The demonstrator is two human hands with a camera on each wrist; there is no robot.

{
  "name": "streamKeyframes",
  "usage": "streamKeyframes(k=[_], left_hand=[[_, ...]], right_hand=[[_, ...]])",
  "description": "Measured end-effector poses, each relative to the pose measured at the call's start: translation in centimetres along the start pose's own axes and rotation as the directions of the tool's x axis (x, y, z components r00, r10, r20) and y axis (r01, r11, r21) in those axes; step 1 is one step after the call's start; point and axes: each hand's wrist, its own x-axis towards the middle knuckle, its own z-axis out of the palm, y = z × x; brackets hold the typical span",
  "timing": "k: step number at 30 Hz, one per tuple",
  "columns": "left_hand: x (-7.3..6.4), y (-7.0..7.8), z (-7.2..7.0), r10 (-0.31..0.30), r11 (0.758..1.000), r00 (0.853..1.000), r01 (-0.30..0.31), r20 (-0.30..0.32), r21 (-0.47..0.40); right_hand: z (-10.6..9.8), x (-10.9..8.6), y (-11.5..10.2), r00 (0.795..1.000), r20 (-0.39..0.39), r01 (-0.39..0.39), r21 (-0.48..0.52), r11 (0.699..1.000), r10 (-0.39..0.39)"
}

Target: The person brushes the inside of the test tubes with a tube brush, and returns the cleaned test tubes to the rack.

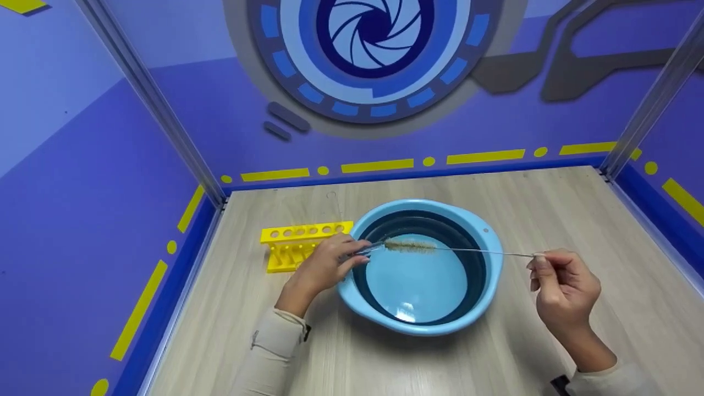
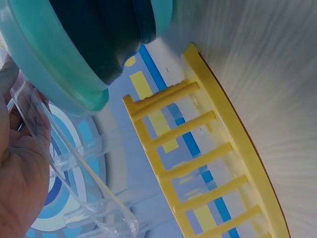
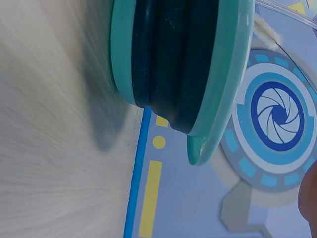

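My left hand (image 1: 324, 261) grips a clear test tube (image 2: 74, 153) over the left rim of a blue basin (image 1: 423, 330). At the tube's mouth lies the bristled end of a test tube brush (image 1: 410, 247); whether its tip sits inside, I cannot tell. To the right of the basin, my right hand (image 1: 569, 291) pinches the end of the brush's thin wire handle, which stretches level across the basin. In the right wrist view, the pale bristles (image 3: 267, 32) show past the basin's rim, and only a bit of the hand appears at the edge.
Left of the basin stands a yellow test tube rack (image 1: 306, 231), partly behind my left hand. Clear tubes (image 2: 89, 213) show faintly at the rack in the left wrist view. Blue-purple panels (image 1: 181, 99) enclose the wooden tabletop (image 1: 550, 209) at the back and sides.
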Motion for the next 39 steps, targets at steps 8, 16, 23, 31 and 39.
streamKeyframes(k=[8,16,23,31,39], left_hand=[[-0.1,0.3,0.5,-0.039,0.999,0.999,0.039,-0.001,0.021],[0.1,0.4,0.8,-0.050,0.996,0.999,0.049,0.009,0.078],[0.2,0.8,0.8,-0.063,0.995,0.998,0.061,0.018,0.076],[0.3,0.8,0.8,-0.031,0.999,0.999,0.030,0.017,0.034],[0.2,1.1,0.7,0.097,0.993,0.994,-0.100,-0.044,-0.066]], right_hand=[[0.4,0.2,-0.1,0.999,-0.035,0.012,0.057,0.998,-0.010],[1.0,0.4,-0.4,0.999,-0.048,0.008,0.109,0.994,-0.003],[1.2,0.4,-0.4,0.996,-0.074,-0.039,0.155,0.987,0.051],[1.2,0.8,-0.4,0.979,-0.092,-0.154,0.250,0.956,0.182],[1.0,1.9,0.1,0.927,-0.020,-0.363,0.207,0.908,0.375]])
